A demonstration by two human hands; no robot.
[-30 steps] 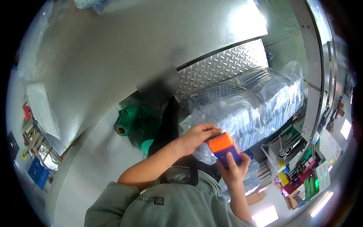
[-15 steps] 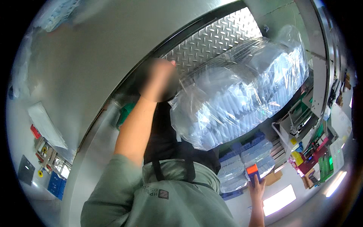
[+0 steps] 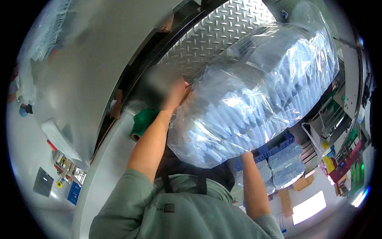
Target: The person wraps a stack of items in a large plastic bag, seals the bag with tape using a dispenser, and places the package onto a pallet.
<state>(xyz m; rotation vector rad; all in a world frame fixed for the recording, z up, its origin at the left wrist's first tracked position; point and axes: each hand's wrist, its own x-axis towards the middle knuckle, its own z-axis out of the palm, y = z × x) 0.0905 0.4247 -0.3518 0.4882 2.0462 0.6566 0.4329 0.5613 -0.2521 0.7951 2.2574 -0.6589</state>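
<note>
A big clear plastic bag (image 3: 246, 99), filled with rows of flat, pale blue pieces, lies on a diamond-pattern metal plate (image 3: 207, 34). My left hand (image 3: 177, 95) is at the bag's near left edge. A dark blur covers much of it, so its grip does not show. My right hand (image 3: 247, 155) reaches up to the bag's lower edge. Only its wrist end shows; the bag hides the fingers and anything in them.
A green roll (image 3: 143, 122) lies beside my left forearm. To the right, a blue crate (image 3: 274, 145) adjoins bagged pale blue stacks (image 3: 284, 165). A large grey panel (image 3: 87, 75) stands along the left, with a dark frame edge (image 3: 159, 51) bordering the metal plate.
My right hand has moved up from the lower right to the bag; the dark blue box with an orange end it held is out of sight. My left hand has shifted slightly down and right.
</note>
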